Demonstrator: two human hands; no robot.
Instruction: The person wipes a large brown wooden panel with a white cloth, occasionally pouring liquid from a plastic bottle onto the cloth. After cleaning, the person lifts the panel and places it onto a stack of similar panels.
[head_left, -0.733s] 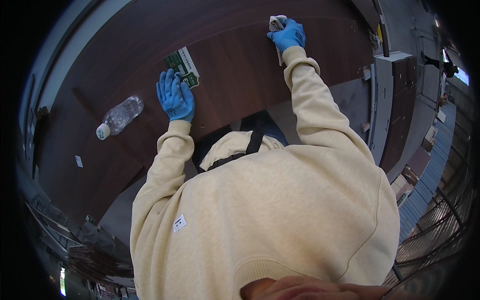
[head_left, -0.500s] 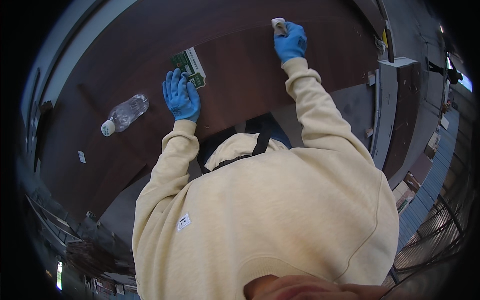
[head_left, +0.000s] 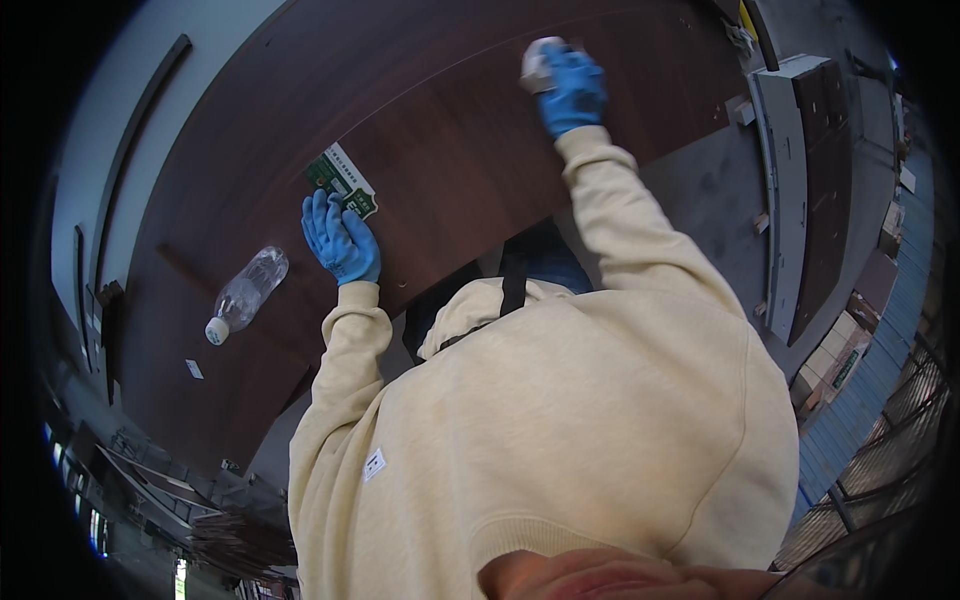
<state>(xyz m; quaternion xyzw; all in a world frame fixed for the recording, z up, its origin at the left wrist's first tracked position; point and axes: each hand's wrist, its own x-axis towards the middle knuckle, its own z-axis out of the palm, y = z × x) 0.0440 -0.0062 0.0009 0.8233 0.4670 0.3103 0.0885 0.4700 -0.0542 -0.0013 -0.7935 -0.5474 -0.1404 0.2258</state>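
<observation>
A long dark reddish-brown panel (head_left: 450,150) lies in front of me. My right hand (head_left: 572,92), in a blue glove, grips a crumpled whitish cloth (head_left: 537,66) against the panel's far part. My left hand (head_left: 340,238), also gloved in blue, rests flat on the panel with its fingers stretched out. Its fingertips reach the lower edge of a green and white label (head_left: 344,180) on the surface. To the left of that hand a clear plastic bottle (head_left: 252,288) with a white cap lies on its side.
A small white tag (head_left: 194,369) sits on the panel below the bottle. To the right stands a stack of grey and brown panels (head_left: 800,190), with cartons (head_left: 832,350) beyond it. A pile of brown boards (head_left: 240,540) is at the lower left.
My right hand has shifted slightly left with the cloth, which shows more now. The view has turned a little, so the bottle, label and left hand appear lower.
</observation>
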